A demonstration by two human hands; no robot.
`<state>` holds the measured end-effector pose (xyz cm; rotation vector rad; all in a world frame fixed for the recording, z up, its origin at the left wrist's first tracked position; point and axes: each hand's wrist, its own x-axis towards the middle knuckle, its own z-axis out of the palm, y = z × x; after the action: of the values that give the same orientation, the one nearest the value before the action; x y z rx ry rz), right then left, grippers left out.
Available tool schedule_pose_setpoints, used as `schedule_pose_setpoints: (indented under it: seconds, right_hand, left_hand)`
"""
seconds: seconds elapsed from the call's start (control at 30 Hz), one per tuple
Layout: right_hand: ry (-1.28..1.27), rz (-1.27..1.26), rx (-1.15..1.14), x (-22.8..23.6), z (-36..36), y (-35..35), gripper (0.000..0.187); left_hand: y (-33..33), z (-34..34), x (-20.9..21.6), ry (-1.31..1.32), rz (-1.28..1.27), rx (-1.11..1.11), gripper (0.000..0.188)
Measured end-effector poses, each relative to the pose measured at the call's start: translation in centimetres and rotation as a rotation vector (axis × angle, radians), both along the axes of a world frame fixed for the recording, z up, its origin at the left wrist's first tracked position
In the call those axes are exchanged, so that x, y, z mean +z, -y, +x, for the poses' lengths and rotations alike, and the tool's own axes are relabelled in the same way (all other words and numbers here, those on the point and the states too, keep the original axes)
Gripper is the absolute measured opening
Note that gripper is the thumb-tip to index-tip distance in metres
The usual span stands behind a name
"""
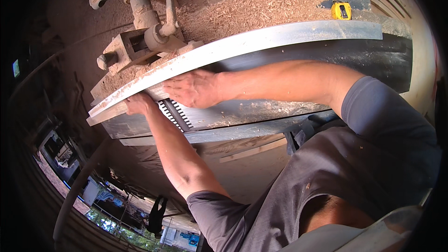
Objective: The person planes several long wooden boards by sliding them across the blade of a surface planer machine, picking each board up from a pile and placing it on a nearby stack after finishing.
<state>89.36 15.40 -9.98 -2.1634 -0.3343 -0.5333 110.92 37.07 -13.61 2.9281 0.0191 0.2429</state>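
Note:
A narrow wooden board stands along the metal fence of a jointer, on its metal bed. My left hand grips the board toward its left end, with its fingertips partly hidden. Just to the right, my right hand presses on the board with bent fingers over its top, and the arm reaches across the bed. Close in front of both hands lies the toothed cutter slot in the bed. The rest of the board is hidden behind my right hand and forearm.
Behind the fence stands a dusty clamp bracket with levers. Wood shavings heap up there, and a yellow tape measure rests at the far right. Below the bed's near edge lie wooden strips. A dark-clad person is at lower left.

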Motion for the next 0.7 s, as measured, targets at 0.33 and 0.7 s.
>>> schedule_pose_setpoints:
  seconds: [0.33,0.7]
  right_hand:
    - [-0.024,-0.376,0.147,1.7,3.5,-1.6,0.056]
    - [-0.006,-0.344,0.213,1.8,8.2,-6.0,0.063]
  left_hand:
    - [-7.3,5.8,-4.0,0.141,-0.131,-0.271,0.035]
    - [-16.6,12.0,-6.1,0.13,-0.504,-0.426,0.046]
